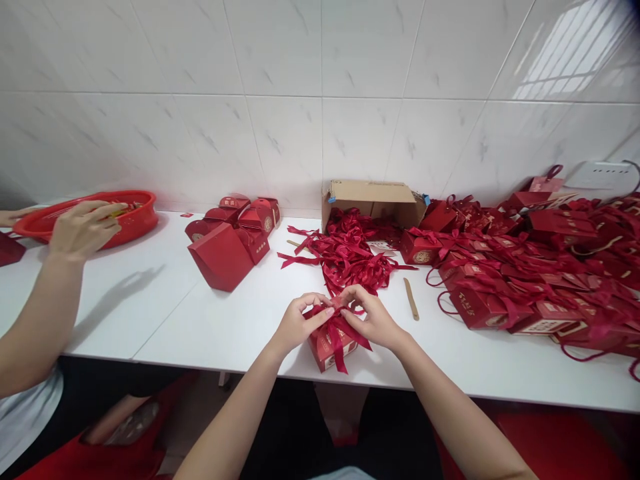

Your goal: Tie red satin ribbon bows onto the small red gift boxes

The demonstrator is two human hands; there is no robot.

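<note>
A: Near edge of the table, centre?
B: Small box, tied ribbon on top, left hand and right hand either side. Ribbon pile just behind, carton behind that at the far edge.
A: Sides?
B: Stick right of the pile, box heap beyond it to the right end. Folded boxes left of the pile. Basin at the far left corner, co-worker's hand on it.

The gift box is presenting as matt red card with a paler printed panel. The ribbon on it is showing as red cloth with a soft satin sheen, and the ribbon heap is reading the same. The carton is showing plain brown cardboard, matt. The table is presenting smooth and white. The wall tiles are gleaming, glossy and marble-veined. The basin is looking like shiny red plastic, and the stick like bare wood.
</note>
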